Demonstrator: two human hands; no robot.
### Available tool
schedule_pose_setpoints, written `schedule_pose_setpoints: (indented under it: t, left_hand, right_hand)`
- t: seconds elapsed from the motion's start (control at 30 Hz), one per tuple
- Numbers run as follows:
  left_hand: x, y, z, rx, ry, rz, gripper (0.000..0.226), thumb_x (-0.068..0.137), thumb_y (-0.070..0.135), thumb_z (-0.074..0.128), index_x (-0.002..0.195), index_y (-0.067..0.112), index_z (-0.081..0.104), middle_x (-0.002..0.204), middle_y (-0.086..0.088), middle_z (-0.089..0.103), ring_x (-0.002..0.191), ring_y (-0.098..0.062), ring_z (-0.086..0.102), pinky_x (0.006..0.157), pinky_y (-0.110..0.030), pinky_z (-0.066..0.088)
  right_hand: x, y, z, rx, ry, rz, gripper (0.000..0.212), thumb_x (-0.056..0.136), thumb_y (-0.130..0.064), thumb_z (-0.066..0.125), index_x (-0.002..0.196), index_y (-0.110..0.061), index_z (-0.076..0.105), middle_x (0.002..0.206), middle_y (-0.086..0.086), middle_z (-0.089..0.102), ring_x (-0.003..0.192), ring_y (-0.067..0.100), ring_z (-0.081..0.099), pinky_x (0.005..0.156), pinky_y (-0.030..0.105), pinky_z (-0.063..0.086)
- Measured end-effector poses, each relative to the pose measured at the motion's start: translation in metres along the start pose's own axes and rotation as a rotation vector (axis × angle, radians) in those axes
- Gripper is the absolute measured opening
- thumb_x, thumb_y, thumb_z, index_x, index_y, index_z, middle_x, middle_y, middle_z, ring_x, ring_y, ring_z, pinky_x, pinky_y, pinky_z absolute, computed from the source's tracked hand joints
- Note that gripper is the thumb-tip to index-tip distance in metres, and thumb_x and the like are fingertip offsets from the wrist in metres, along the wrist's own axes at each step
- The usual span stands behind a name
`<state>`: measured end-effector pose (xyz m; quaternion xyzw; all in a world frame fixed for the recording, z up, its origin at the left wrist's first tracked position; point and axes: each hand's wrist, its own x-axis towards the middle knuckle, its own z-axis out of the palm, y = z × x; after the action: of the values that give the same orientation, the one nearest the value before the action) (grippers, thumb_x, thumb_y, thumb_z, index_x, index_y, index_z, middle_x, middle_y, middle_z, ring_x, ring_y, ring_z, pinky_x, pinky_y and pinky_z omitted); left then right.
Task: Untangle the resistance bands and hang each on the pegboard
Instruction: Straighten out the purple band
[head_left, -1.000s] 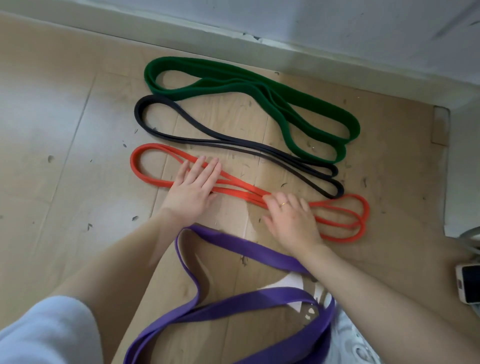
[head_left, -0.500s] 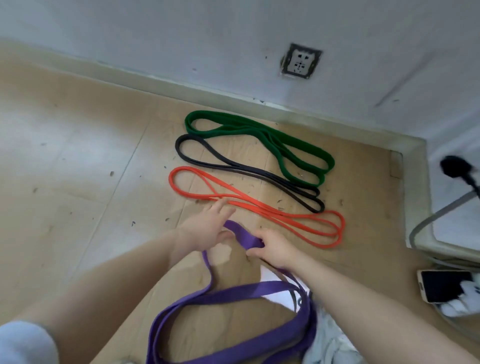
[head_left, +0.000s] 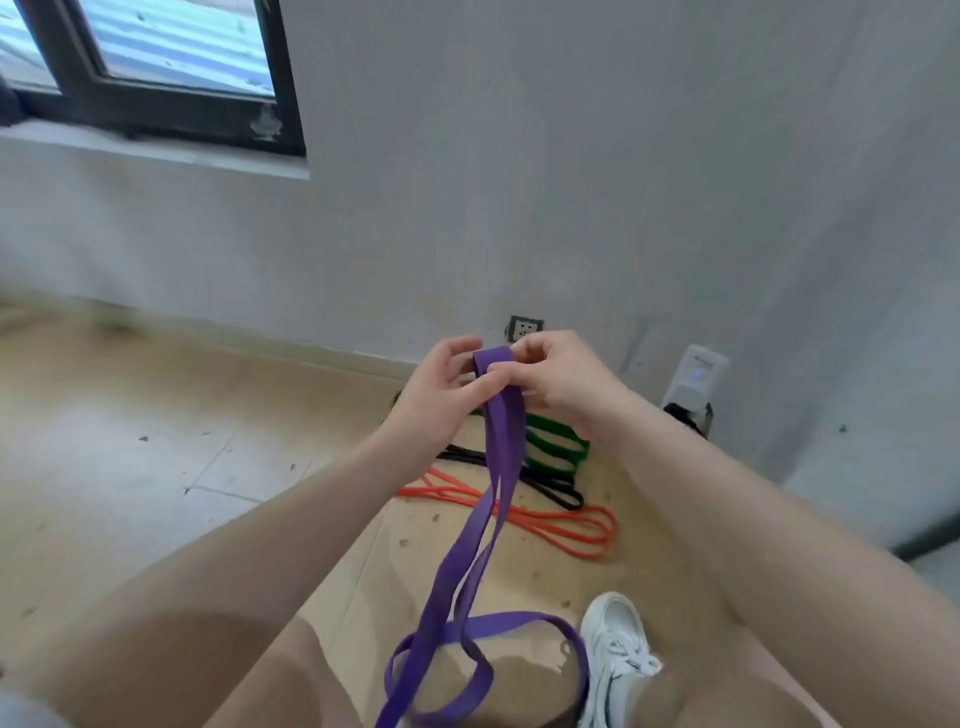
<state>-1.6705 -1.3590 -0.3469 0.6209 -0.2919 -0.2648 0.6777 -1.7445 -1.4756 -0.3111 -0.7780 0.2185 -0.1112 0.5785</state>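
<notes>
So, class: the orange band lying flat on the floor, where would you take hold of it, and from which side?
Probably at the rounded end loop of the orange band, on the right, coming from above. There its strands spread apart on bare floor, clear of the black band and the hanging purple band that both hands grip, left hand and right hand.

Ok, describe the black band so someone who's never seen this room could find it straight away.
Look at the floor below the wall socket, where three bands lie side by side. The black band is the middle one, between the green band and the orange band, and looks thinnest.
</notes>
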Motion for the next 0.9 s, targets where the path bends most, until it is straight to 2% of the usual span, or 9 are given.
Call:
schedule_pose_setpoints:
  t: [0.1,0.2,0.27,0.33,0.43,0.53,0.7,0.8,0.9]
  left_hand:
    - [-0.017,0.038,0.005,-0.031,0.07,0.054,0.023,0.088,0.002,0.058,0.109,0.012,0.055,0.103,-0.006,0.069,0.094,-0.019,0.067,0.085,-0.029,0.054]
    - [-0.028,0.073,0.008,-0.053,0.115,0.149,0.024,0.088,0.001,0.057,0.112,0.006,0.056,0.099,-0.007,0.069,0.089,-0.017,0.068,0.078,-0.025,0.056]
    - [-0.031,0.098,0.009,-0.038,0.14,0.233,0.023,0.088,0.001,0.057,0.111,0.005,0.057,0.101,-0.009,0.068,0.087,-0.016,0.068,0.072,-0.021,0.055]
    - [-0.033,0.125,0.01,-0.037,0.17,0.308,0.021,0.088,0.0,0.057,0.108,0.006,0.058,0.099,-0.008,0.068,0.085,-0.015,0.067,0.069,-0.019,0.055]
    - [-0.031,0.164,0.012,-0.124,0.202,0.363,0.017,0.088,-0.001,0.057,0.1,0.011,0.059,0.089,-0.004,0.067,0.075,-0.01,0.065,0.067,-0.02,0.056]
    - [-0.022,0.188,0.017,-0.18,0.18,0.361,0.013,0.089,0.002,0.057,0.097,0.012,0.058,0.083,-0.002,0.066,0.067,-0.006,0.064,0.068,-0.021,0.057]
    - [-0.003,0.167,0.02,-0.196,0.252,0.169,0.026,0.093,0.026,0.055,0.111,0.007,0.054,0.085,-0.001,0.062,0.069,-0.01,0.06,0.061,-0.023,0.052]
    - [0.0,0.119,0.008,-0.206,0.264,-0.129,0.052,0.089,0.058,0.044,0.101,0.008,0.057,0.092,-0.006,0.065,0.088,-0.02,0.062,0.087,-0.037,0.05]
    - [-0.015,0.053,-0.003,-0.177,0.131,-0.391,0.084,0.081,0.077,0.026,0.113,0.003,0.05,0.109,-0.015,0.068,0.103,-0.028,0.063,0.104,-0.047,0.04]
  right_hand:
    - [-0.023,-0.039,0.0,-0.205,0.21,-0.218,0.02,0.078,-0.021,0.074,0.071,-0.011,0.058,0.071,0.0,0.059,0.067,0.011,0.056,0.064,0.023,0.046]
    - [-0.037,-0.064,-0.002,-0.066,0.265,-0.3,0.025,0.078,-0.026,0.074,0.082,-0.017,0.051,0.08,0.001,0.062,0.076,0.017,0.061,0.07,0.03,0.051]
    - [-0.041,-0.078,-0.008,0.173,0.2,-0.281,0.036,0.08,-0.027,0.071,0.104,-0.017,0.047,0.087,0.002,0.064,0.084,0.018,0.065,0.081,0.033,0.054]
    - [-0.045,-0.085,-0.015,0.222,0.057,-0.276,0.035,0.086,-0.03,0.064,0.114,-0.02,0.046,0.096,0.002,0.067,0.095,0.019,0.066,0.093,0.036,0.05]
    - [-0.052,-0.073,-0.021,0.185,-0.213,-0.309,0.021,0.093,-0.02,0.052,0.115,-0.019,0.055,0.099,-0.003,0.066,0.095,0.013,0.063,0.096,0.035,0.046]
    - [-0.055,-0.058,-0.024,0.062,-0.27,-0.347,0.02,0.093,-0.007,0.051,0.107,-0.018,0.06,0.098,-0.004,0.066,0.095,0.011,0.062,0.096,0.035,0.047]
    - [-0.052,-0.044,-0.015,0.004,-0.137,-0.349,0.019,0.092,-0.007,0.052,0.093,-0.02,0.065,0.084,-0.007,0.069,0.08,0.009,0.064,0.077,0.029,0.052]
    - [-0.049,-0.034,-0.006,0.019,-0.029,-0.299,0.018,0.094,-0.011,0.05,0.09,-0.023,0.063,0.08,-0.007,0.068,0.074,0.008,0.065,0.071,0.027,0.052]
    - [-0.04,-0.031,-0.003,0.123,0.086,-0.207,0.018,0.096,-0.013,0.048,0.087,-0.019,0.062,0.077,-0.002,0.065,0.069,0.011,0.06,0.066,0.024,0.048]
